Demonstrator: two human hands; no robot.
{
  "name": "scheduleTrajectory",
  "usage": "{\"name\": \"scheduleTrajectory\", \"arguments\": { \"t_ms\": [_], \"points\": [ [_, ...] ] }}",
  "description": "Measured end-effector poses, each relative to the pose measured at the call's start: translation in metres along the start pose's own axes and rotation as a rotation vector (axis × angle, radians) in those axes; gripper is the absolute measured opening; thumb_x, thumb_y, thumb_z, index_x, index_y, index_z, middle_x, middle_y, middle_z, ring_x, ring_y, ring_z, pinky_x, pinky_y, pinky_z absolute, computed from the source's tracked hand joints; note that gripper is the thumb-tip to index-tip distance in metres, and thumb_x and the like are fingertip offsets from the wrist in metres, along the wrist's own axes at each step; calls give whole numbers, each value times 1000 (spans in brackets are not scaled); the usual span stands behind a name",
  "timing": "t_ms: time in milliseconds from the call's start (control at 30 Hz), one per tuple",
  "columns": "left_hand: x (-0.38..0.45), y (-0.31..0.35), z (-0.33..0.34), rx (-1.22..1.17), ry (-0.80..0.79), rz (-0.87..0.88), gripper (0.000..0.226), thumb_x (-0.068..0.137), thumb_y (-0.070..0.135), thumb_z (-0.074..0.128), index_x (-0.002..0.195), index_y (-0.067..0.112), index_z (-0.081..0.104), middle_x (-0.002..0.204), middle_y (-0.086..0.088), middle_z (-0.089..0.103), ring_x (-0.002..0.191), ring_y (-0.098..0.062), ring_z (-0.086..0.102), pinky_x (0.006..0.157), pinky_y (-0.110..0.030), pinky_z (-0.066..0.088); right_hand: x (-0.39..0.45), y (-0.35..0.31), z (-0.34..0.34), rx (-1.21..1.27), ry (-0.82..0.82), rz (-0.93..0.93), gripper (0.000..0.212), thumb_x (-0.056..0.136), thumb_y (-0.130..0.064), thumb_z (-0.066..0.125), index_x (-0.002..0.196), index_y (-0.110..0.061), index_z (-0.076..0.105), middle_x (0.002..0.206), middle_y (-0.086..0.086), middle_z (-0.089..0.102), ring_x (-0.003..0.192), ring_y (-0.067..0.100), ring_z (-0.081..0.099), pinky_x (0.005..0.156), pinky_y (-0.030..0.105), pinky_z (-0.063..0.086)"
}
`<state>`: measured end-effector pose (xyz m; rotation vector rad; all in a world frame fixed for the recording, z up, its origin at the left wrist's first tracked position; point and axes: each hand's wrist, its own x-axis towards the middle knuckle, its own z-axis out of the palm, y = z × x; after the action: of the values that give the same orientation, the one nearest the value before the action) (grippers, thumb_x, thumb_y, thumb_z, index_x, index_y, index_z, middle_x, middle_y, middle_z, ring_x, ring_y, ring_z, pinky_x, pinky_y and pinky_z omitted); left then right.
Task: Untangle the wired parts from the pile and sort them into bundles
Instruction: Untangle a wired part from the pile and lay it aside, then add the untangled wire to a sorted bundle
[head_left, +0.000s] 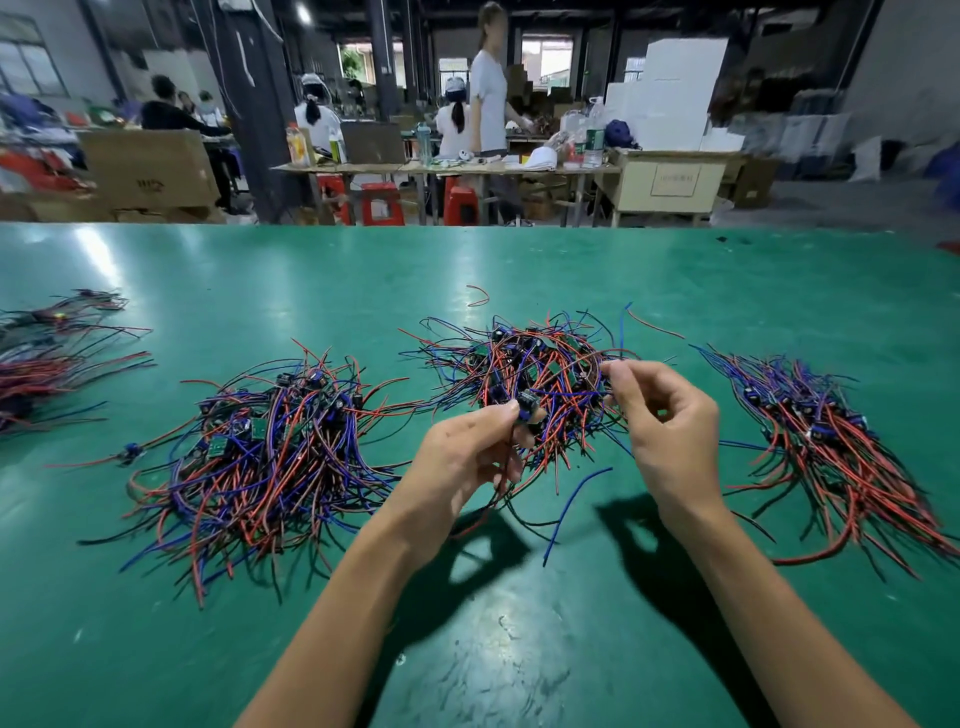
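Observation:
A tangled pile (540, 374) of small circuit parts with red, blue and black wires lies in the middle of the green table (363, 270). My left hand (462, 462) pinches one wired part (527, 405) by its small dark block, lifted just in front of the pile. My right hand (665, 421) pinches a wire (597, 361) that runs back into the tangle. Sorted bundles lie at the left (260, 452) and at the right (831, 447), their wires fanned towards me.
Another heap of wired parts (47, 358) sits at the far left edge. A loose red wire (480, 296) lies beyond the pile. Past the table's far edge are work tables, red stools, cardboard boxes and several people.

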<state>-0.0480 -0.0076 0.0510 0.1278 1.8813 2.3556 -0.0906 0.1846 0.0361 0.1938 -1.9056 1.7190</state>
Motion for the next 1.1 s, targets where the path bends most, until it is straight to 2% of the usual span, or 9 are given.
{"name": "scheduleTrajectory", "arguments": {
  "t_ms": [100, 267, 433, 533, 633, 700, 767, 967, 1100],
  "points": [
    [-4, -5, -4, -20, -68, 60, 42, 89, 32, 62, 114, -1, 71, 72, 1, 60, 61, -10, 51, 60, -17, 45, 1, -2, -5, -117, 96, -125, 20, 98, -40, 65, 92, -24, 75, 77, -17, 70, 66, 0, 55, 64, 19, 44],
    [-4, -4, -6, -118, 7, 69, 26, 88, 31, 61, 101, 14, 76, 71, 4, 57, 52, -4, 44, 48, -11, 37, 2, -8, -7, -173, 226, -106, 15, 99, -35, 64, 89, -28, 72, 78, -17, 70, 71, 2, 61, 72, 19, 48],
    [1, 1, -14, -263, 99, 95, 31, 91, 38, 58, 109, 16, 71, 73, 10, 54, 47, -1, 32, 43, -14, 19, 0, 1, -13, -456, 93, 142, 29, 88, -55, 69, 93, -29, 80, 81, -12, 72, 77, 15, 64, 70, 29, 44],
    [2, 1, -14, -320, 95, 105, 34, 90, 37, 59, 113, 15, 69, 74, 9, 56, 46, -1, 35, 46, -15, 20, -3, 1, -11, -601, 33, 96, 16, 82, -50, 77, 85, -34, 76, 77, -8, 66, 76, 13, 64, 64, 26, 42],
    [2, -1, -10, -345, 79, 120, 34, 88, 34, 60, 112, 12, 68, 77, 5, 61, 51, -2, 44, 47, -13, 34, -8, -4, -3, -451, -302, 12, 11, 81, -39, 82, 77, -31, 75, 62, -7, 65, 57, 0, 56, 57, 15, 39],
    [2, -2, -7, -345, 86, 116, 28, 90, 32, 58, 105, 12, 70, 80, 3, 67, 55, -3, 52, 50, -14, 44, -16, -9, 7, -208, -600, 108, 16, 86, -39, 79, 82, -23, 79, 61, -1, 68, 52, 4, 51, 53, 18, 39],
    [2, -3, -5, -328, 91, 99, 24, 96, 29, 55, 102, 12, 71, 82, 2, 70, 56, -4, 52, 52, -14, 45, -23, -13, 15, 41, -728, 252, 29, 89, -44, 72, 93, -16, 79, 66, 4, 69, 46, 9, 44, 45, 17, 34],
    [2, -8, -2, -138, 68, 47, 23, 99, 19, 54, 114, 8, 67, 86, -4, 68, 50, -6, 36, 47, -16, 23, -23, -13, 17, 255, -508, 314, 30, 91, -49, 59, 105, -31, 78, 79, 3, 73, 50, 9, 48, 43, 18, 34],
    [0, -13, 2, -23, 75, 12, 21, 97, 15, 58, 108, 20, 75, 83, -8, 72, 49, -10, 36, 41, -15, 21, -18, -8, 14, 270, -346, 240, 27, 93, -39, 63, 100, -20, 80, 74, 5, 72, 44, 10, 43, 40, 19, 35]
  ]
}}
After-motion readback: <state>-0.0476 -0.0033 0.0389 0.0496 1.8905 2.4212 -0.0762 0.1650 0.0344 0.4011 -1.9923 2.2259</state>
